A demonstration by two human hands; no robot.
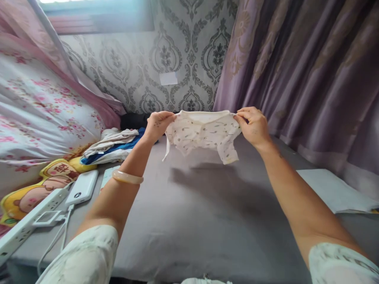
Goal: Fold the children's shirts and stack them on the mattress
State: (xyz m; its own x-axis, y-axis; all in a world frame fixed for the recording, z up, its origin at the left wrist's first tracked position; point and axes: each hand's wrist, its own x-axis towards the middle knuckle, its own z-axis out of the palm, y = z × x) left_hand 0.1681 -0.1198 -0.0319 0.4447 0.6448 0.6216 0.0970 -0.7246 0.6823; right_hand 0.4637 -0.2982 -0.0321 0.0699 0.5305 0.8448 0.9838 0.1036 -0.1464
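A small white baby top point(204, 132) with a scattered print hangs in the air between my hands, above the grey covered surface point(189, 221). Its left shoulder is pinched in my left hand point(160, 124), fingers closed. On the other side my right hand point(252, 124) pinches the right shoulder between thumb and fingers. The neckline runs fairly straight between the two grips. A thin tie dangles at the left, and one short sleeve hangs down at the right. The top casts a shadow on the grey cover below it.
Folded clothes point(118, 144) lie at the back left. Nearer are a yellow cartoon cushion point(44, 183), a white power bank point(83, 186), and a power strip point(32, 219) with cables. Something flat and white point(334, 191) rests at the right. Purple curtains point(296, 79) hang behind it.
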